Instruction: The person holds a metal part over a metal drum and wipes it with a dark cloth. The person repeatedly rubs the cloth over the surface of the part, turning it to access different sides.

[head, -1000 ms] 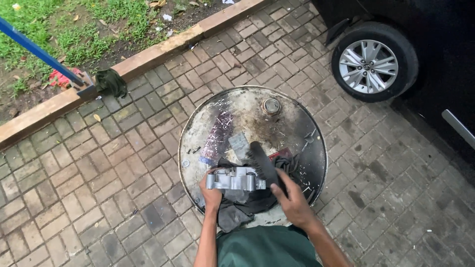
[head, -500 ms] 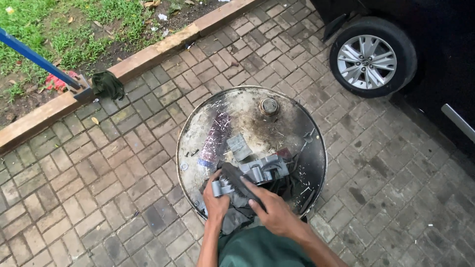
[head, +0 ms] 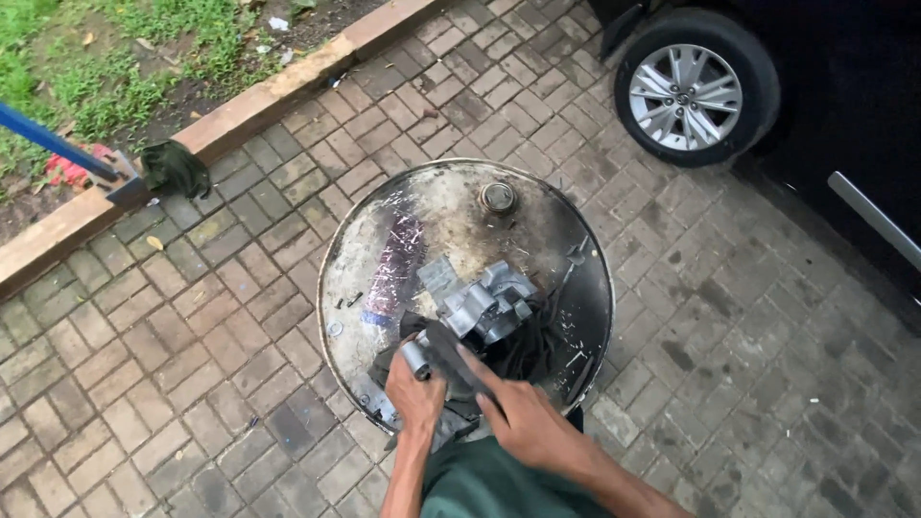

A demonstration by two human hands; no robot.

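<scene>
My left hand point(head: 414, 391) now closes around the near end of the grey metal part point(head: 472, 315), where half a second ago it sat lower at the drum's near rim. My right hand point(head: 523, 414) presses a dark rag point(head: 451, 353) against that same end, fingers curled over the cloth; earlier it lay further left, across the part. The part itself has swung: it now lies slanting away from me towards the right, resting on the drum top point(head: 537, 216), my working surface, over a spread of black cloth point(head: 526, 347). I cannot make out how much of the part's underside the rag and my fingers cover, nor what the small bits scattered beside it are. Just left of the part lies a plastic bottle point(head: 395, 269) on its side, its label blurred. Farther off, the drum's round cap point(head: 498, 198) sits near the far rim. Beyond, on the brick paving point(head: 230, 288), a blue handle point(head: 48, 142) is cut off at the left edge, and the car wheel point(head: 693, 94) shows top right, the car body mostly out of frame.
</scene>
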